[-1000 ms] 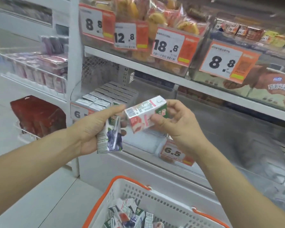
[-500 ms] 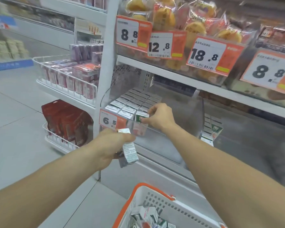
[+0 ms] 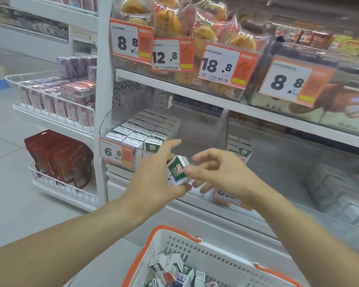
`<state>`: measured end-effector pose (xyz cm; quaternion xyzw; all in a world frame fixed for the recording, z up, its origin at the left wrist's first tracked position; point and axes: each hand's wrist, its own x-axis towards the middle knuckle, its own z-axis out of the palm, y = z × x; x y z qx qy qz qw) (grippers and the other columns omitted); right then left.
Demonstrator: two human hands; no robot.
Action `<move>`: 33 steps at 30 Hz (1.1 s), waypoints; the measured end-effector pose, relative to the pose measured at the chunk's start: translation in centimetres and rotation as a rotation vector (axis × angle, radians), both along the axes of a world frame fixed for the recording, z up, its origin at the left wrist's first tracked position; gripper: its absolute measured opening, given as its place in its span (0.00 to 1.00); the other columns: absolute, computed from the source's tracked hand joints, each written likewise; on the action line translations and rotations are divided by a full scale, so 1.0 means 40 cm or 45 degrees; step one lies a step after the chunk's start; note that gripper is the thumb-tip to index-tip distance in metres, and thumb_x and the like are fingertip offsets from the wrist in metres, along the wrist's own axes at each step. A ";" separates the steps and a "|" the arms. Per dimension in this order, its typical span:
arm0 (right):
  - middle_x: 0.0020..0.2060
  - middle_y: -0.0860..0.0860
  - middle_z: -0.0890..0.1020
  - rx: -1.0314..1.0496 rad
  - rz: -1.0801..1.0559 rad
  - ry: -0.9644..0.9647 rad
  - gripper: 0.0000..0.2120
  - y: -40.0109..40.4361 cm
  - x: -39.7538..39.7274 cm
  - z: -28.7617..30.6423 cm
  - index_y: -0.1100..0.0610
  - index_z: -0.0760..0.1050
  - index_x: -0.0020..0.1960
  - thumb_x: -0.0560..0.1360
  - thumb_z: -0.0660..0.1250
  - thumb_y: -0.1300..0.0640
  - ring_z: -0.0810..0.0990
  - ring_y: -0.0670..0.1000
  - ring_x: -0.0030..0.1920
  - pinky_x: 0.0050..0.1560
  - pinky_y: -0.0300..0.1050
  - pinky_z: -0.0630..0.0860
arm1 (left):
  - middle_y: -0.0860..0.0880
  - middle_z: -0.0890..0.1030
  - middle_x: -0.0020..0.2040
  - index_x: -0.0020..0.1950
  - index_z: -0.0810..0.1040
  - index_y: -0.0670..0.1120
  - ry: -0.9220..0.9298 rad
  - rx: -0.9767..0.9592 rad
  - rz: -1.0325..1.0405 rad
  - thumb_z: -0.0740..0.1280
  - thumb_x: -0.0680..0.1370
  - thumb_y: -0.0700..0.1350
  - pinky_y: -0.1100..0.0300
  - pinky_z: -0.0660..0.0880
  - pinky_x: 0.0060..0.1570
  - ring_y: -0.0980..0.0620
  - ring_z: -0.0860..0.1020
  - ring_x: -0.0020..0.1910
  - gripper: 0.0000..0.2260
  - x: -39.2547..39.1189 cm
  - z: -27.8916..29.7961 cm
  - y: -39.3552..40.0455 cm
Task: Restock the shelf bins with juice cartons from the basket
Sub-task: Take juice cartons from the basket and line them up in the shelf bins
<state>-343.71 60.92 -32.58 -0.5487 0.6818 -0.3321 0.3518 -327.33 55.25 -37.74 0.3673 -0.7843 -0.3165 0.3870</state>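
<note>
A small juice carton (image 3: 177,170) with a green face is held in front of the shelf, tilted. My left hand (image 3: 153,179) grips it from the left and below. My right hand (image 3: 222,172) meets it from the right, thumb on the green face and lower fingers under it. Behind them, a clear shelf bin (image 3: 199,129) holds rows of upright cartons (image 3: 145,129) on its left side. The neighbouring bin (image 3: 298,162) to the right has a few cartons (image 3: 239,147) at its left end. A white basket (image 3: 174,232) with orange trim sits below, with several loose cartons (image 3: 172,270) inside.
The shelf above carries bagged bread (image 3: 195,27) behind price cards (image 3: 226,65). To the left, a white wire rack (image 3: 50,104) holds pink boxes, and red bags (image 3: 58,156) fill its lower tier. Grey floor (image 3: 13,183) lies open at the left.
My right hand has come back from the left bin, where it set a carton, and now meets the carton in my left hand, which has risen. The view shifted slightly left.
</note>
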 end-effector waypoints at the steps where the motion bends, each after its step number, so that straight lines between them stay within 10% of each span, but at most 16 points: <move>1: 0.40 0.53 0.87 -0.009 -0.030 0.002 0.20 0.020 -0.008 -0.005 0.54 0.77 0.55 0.70 0.77 0.46 0.86 0.53 0.38 0.39 0.45 0.82 | 0.58 0.82 0.44 0.71 0.67 0.57 0.026 -0.034 -0.051 0.81 0.65 0.48 0.63 0.77 0.47 0.63 0.80 0.41 0.39 -0.019 0.002 0.017; 7: 0.34 0.56 0.86 -0.256 -0.318 -0.138 0.02 0.146 -0.086 -0.022 0.57 0.83 0.44 0.72 0.75 0.62 0.83 0.49 0.31 0.34 0.42 0.80 | 0.61 0.80 0.55 0.69 0.67 0.58 0.071 -0.196 -0.296 0.79 0.65 0.56 0.59 0.78 0.50 0.58 0.79 0.52 0.36 -0.126 0.003 0.082; 11: 0.31 0.60 0.84 -0.349 -0.600 -0.275 0.03 0.256 -0.205 -0.053 0.64 0.83 0.46 0.74 0.71 0.66 0.81 0.53 0.28 0.32 0.44 0.81 | 0.64 0.73 0.63 0.71 0.63 0.61 -0.068 -0.304 -0.453 0.76 0.70 0.58 0.72 0.67 0.61 0.64 0.71 0.63 0.34 -0.205 -0.004 0.129; 20: 0.42 0.59 0.87 -0.756 -1.263 -0.538 0.11 0.607 -0.580 -0.080 0.66 0.81 0.52 0.74 0.74 0.59 0.86 0.55 0.42 0.44 0.41 0.83 | 0.55 0.72 0.59 0.65 0.73 0.48 -0.174 -0.390 -0.555 0.68 0.77 0.46 0.62 0.68 0.62 0.57 0.71 0.60 0.17 -0.481 -0.025 0.271; 26: 0.44 0.47 0.87 -0.944 -1.297 0.002 0.13 0.672 -0.810 -0.062 0.62 0.80 0.59 0.76 0.73 0.60 0.86 0.46 0.40 0.47 0.38 0.82 | 0.47 0.65 0.72 0.75 0.62 0.44 -0.390 -0.616 -0.692 0.72 0.73 0.58 0.47 0.66 0.69 0.46 0.66 0.70 0.37 -0.805 0.024 0.345; 33: 0.52 0.57 0.84 -0.347 -1.051 0.870 0.17 0.583 -1.045 -0.077 0.60 0.79 0.63 0.76 0.72 0.59 0.82 0.56 0.49 0.52 0.44 0.74 | 0.53 0.49 0.81 0.81 0.49 0.47 -0.458 -0.461 -0.676 0.74 0.69 0.63 0.59 0.52 0.77 0.55 0.47 0.80 0.52 -0.948 -0.054 0.329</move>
